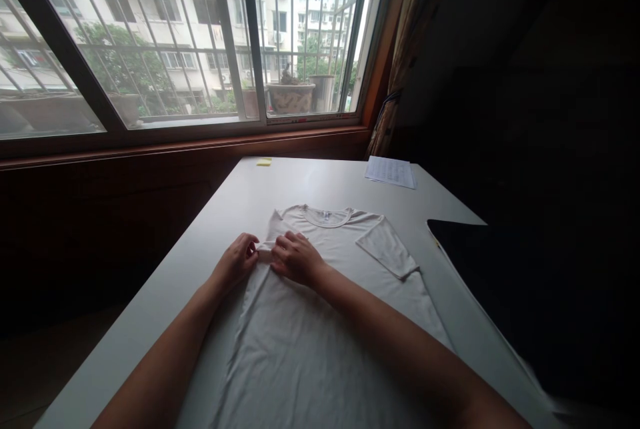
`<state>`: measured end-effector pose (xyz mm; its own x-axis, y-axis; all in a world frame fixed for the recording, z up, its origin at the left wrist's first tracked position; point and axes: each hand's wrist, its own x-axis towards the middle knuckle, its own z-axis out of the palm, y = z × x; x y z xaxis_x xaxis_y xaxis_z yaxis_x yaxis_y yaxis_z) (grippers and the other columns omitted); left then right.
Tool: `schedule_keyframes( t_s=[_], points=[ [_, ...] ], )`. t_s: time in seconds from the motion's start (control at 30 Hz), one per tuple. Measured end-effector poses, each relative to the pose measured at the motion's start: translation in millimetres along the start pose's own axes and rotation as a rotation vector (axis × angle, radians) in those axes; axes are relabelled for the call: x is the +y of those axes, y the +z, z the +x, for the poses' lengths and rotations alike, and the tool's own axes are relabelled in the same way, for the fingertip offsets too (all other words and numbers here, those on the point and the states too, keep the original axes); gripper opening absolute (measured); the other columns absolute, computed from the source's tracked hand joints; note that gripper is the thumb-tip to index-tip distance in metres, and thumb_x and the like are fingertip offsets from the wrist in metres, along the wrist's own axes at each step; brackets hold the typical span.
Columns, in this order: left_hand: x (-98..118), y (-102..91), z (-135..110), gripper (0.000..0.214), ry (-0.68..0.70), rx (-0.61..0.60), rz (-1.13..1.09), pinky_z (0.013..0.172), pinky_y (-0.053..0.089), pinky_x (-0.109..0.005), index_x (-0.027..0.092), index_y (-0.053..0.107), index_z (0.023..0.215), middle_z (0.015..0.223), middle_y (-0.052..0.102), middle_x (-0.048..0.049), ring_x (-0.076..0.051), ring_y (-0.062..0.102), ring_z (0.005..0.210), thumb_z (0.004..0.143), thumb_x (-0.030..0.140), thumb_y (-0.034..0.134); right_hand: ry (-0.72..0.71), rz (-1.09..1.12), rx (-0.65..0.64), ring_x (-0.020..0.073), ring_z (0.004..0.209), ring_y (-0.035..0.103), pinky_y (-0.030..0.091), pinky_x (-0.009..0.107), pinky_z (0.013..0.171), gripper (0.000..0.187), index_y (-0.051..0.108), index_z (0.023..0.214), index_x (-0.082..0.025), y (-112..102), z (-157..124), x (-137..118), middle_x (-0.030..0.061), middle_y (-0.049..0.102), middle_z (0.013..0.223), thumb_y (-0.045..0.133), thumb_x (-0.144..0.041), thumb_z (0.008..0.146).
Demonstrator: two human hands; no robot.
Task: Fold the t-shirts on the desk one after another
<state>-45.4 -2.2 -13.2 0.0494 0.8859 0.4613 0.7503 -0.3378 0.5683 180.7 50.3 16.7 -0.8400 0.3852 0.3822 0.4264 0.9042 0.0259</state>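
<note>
A white T-shirt (320, 329) lies spread on the white table (165, 295), its collar toward the window. The right-hand sleeve is folded in over the body of the shirt. At the left sleeve, my left hand (239, 257) pinches the hem's outer corner between thumb and fingers. My right hand (296, 257) grips the same hem a little further in, its fingers curled over the cloth. A short stretch of sleeve hem runs taut between both hands. My right forearm crosses over the shirt's body and hides part of it.
Near the table's far edge lie a yellow sticky note (264, 162) and some printed sheets of paper (391, 171). A barred window (200, 42) stands beyond, with a curtain (395, 82) at its right. A dark object (500, 282) borders the table's right side.
</note>
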Motion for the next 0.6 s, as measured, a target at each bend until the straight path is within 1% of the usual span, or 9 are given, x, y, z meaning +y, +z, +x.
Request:
schedule_keyframes(
  t_s=[0.07,0.13,0.27,0.33,0.4,0.47,0.6],
  points=[
    [-0.6,0.2,-0.1,0.024,0.007,-0.001,0.006,0.067,0.049,-0.027,0.021,0.059,0.101,0.085,0.057,0.0008,-0.014,0.057,0.07,0.08,0.009,0.056,0.063,-0.043,-0.003,0.0279,0.109,0.049,0.042,0.042,0.091,0.021,0.069,0.098,-0.019,-0.4,1.6,-4.4,0.0099,0.063,0.11,0.065,-0.039,0.094],
    [-1.3,0.5,-0.3,0.024,0.014,-0.005,0.018,0.067,0.049,-0.027,0.021,0.058,0.1,0.086,0.057,0.0006,-0.014,0.056,0.071,0.08,0.008,0.056,0.092,-0.081,-0.001,0.0288,0.11,0.048,0.042,0.043,0.091,0.019,0.069,0.095,-0.018,-2.2,2.8,-9.2,0.011,0.062,0.113,0.064,-0.037,0.095],
    [-1.6,0.6,-0.4,0.025,0.029,-0.021,0.038,0.069,0.049,-0.028,0.021,0.057,0.101,0.088,0.056,0.0,-0.015,0.056,0.073,0.08,0.007,0.055,0.054,-0.135,-0.007,0.0279,0.107,0.05,0.041,0.044,0.092,0.014,0.069,0.089,-0.017,-7.4,5.2,-18.9,0.0118,0.063,0.109,0.058,-0.023,0.097],
    [-1.2,0.4,-0.2,0.022,0.031,-0.032,0.056,0.068,0.048,-0.028,0.021,0.057,0.1,0.088,0.056,-0.0004,-0.015,0.056,0.073,0.081,0.008,0.055,0.055,-0.137,-0.006,0.0273,0.103,0.051,0.042,0.043,0.09,0.015,0.069,0.088,-0.017,-10.3,6.9,-21.2,0.0116,0.063,0.105,0.057,-0.02,0.096],
    [-1.2,0.1,0.1,0.018,0.033,-0.04,0.084,0.067,0.047,-0.028,0.021,0.057,0.096,0.088,0.055,-0.0007,-0.015,0.055,0.073,0.082,0.009,0.054,0.056,-0.117,0.012,0.0273,0.102,0.051,0.043,0.041,0.088,0.011,0.069,0.089,-0.016,-13.2,8.5,-20.3,0.0114,0.063,0.103,0.061,-0.022,0.094],
    [-2.0,-0.1,0.4,0.016,0.049,-0.05,0.112,0.067,0.046,-0.028,0.021,0.056,0.091,0.089,0.055,-0.0011,-0.016,0.054,0.073,0.082,0.009,0.054,0.019,-0.078,0.03,0.0266,0.101,0.053,0.044,0.039,0.087,0.01,0.07,0.09,-0.016,-15.1,9.4,-16.7,0.0112,0.062,0.103,0.063,-0.023,0.093],
    [-4.2,-1.5,0.8,0.014,0.076,-0.091,0.155,0.067,0.045,-0.028,0.022,0.056,0.087,0.09,0.054,-0.0016,-0.016,0.053,0.074,0.082,0.009,0.053,-0.042,0.077,0.026,0.0201,0.089,0.057,0.045,0.032,0.082,0.009,0.073,0.088,-0.017,-12.6,7.6,-4.7,0.0077,0.063,0.1,0.066,-0.021,0.091]
  ],
)
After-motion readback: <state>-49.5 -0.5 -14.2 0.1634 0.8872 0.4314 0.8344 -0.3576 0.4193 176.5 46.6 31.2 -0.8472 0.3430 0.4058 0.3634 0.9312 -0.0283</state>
